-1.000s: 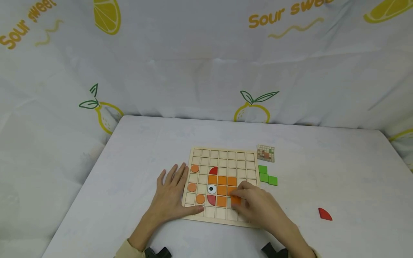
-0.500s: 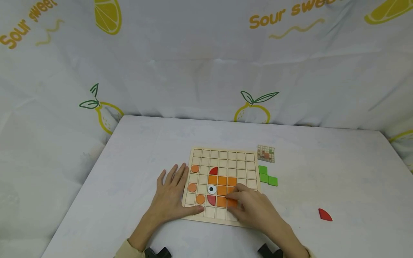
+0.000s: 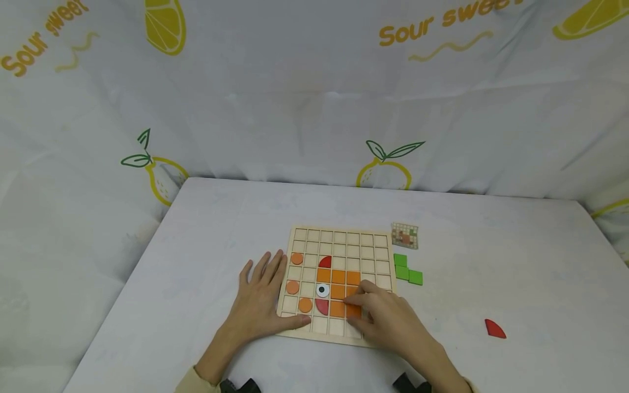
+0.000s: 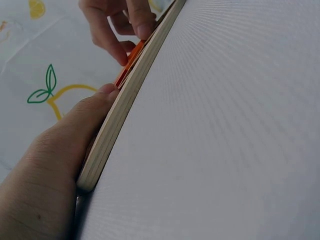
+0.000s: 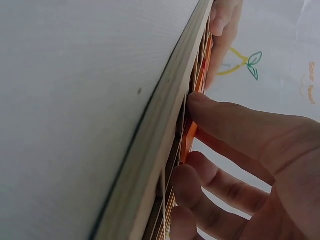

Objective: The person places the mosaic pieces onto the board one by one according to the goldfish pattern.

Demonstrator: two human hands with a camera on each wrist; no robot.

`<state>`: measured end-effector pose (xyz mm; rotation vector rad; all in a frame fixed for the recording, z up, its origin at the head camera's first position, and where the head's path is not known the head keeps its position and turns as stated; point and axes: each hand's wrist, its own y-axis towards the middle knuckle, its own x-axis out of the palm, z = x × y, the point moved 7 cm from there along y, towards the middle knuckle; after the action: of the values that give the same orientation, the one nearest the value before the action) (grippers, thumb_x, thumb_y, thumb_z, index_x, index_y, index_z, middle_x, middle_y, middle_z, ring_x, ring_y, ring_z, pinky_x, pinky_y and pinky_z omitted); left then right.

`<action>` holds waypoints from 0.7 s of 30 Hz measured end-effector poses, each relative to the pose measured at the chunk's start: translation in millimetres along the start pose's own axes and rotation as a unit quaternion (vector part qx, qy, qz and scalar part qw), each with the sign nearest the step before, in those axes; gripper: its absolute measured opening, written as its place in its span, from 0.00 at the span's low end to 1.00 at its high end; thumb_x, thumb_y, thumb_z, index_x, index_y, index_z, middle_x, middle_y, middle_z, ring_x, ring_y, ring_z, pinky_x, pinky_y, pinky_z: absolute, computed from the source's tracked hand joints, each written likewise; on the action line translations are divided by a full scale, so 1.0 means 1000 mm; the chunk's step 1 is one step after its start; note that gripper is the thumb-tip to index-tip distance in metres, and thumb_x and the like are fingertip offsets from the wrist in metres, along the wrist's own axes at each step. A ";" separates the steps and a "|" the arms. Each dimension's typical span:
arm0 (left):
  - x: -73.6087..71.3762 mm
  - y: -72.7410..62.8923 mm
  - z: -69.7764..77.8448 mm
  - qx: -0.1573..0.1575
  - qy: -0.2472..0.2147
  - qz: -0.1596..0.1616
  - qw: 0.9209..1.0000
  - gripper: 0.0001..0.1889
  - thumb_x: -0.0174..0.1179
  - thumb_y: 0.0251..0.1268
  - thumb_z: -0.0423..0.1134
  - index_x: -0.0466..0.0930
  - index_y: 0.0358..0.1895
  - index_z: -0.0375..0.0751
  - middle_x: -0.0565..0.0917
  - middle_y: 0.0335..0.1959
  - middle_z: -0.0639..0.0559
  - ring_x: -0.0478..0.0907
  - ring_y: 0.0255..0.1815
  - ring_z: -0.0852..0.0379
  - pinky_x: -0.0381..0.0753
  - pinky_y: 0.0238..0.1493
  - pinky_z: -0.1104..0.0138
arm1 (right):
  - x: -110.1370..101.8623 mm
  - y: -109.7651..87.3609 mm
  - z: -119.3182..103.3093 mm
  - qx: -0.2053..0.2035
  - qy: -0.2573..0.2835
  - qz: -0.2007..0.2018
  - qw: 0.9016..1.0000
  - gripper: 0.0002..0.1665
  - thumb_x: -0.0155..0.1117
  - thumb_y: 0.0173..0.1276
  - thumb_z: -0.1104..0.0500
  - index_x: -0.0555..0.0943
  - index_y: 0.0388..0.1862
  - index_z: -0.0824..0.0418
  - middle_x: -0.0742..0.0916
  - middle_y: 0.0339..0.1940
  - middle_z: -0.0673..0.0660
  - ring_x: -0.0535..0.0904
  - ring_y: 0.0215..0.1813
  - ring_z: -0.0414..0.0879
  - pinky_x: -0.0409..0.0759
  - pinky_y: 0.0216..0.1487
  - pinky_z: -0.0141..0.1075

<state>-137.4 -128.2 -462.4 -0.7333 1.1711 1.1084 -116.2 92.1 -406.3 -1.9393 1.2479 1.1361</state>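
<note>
A wooden grid board [image 3: 318,233] lies on the table, with several orange square tiles [image 3: 337,278], several orange discs [image 3: 292,287], two red quarter-circle tiles [image 3: 322,307] and a white eye disc [image 3: 322,290] in its cells. My left hand [image 3: 257,303] rests at the board's left edge, fingers straight, thumb across the near-left corner. My right hand [image 3: 390,316] pinches an orange square tile [image 3: 353,310] at its cell in the lower orange row. In the right wrist view, the thumb of my right hand [image 5: 250,150] is against the orange piece [image 5: 187,137]. The hand covers the board's near-right part.
Beyond the board's right corner lies a small pattern card [image 3: 405,236]. Several green square tiles [image 3: 402,272] lie along its right side. One loose red quarter-circle tile [image 3: 494,329] is farther right on the white table [image 3: 491,262]. A lemon-print cloth [image 3: 295,109] hangs behind.
My right hand has moved slightly left, bringing the orange square tile into line beside its neighbour in the lower row. During the last half second it stays nearly still. My left hand has not moved.
</note>
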 end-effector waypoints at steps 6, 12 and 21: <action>0.000 0.000 0.000 -0.002 0.004 0.000 1.000 0.68 0.62 0.42 0.82 0.51 0.83 0.42 0.55 0.85 0.48 0.49 0.85 0.43 0.43 0.79 0.37 | -0.001 -0.001 0.000 -0.008 -0.002 0.002 1.000 0.14 0.78 0.58 0.59 0.91 0.45 0.56 0.82 0.35 0.43 0.64 0.23 0.28 0.65 0.24 0.24; 0.000 0.001 0.001 -0.003 0.000 -0.004 1.000 0.69 0.62 0.42 0.81 0.50 0.83 0.41 0.53 0.85 0.48 0.48 0.85 0.43 0.42 0.79 0.37 | -0.002 -0.002 0.000 -0.008 -0.006 0.005 1.000 0.13 0.78 0.58 0.59 0.92 0.44 0.56 0.81 0.34 0.43 0.64 0.23 0.28 0.65 0.24 0.24; 0.000 0.000 0.001 -0.003 0.000 -0.003 1.000 0.68 0.62 0.42 0.82 0.50 0.83 0.42 0.54 0.85 0.48 0.48 0.85 0.43 0.43 0.79 0.37 | -0.002 -0.003 0.001 -0.009 -0.013 0.007 1.000 0.13 0.77 0.59 0.59 0.91 0.44 0.54 0.82 0.34 0.43 0.64 0.23 0.29 0.65 0.24 0.24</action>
<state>-137.5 -127.5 -462.2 -0.7418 1.1642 1.1074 -114.6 94.9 -405.0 -1.9255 1.2430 1.1803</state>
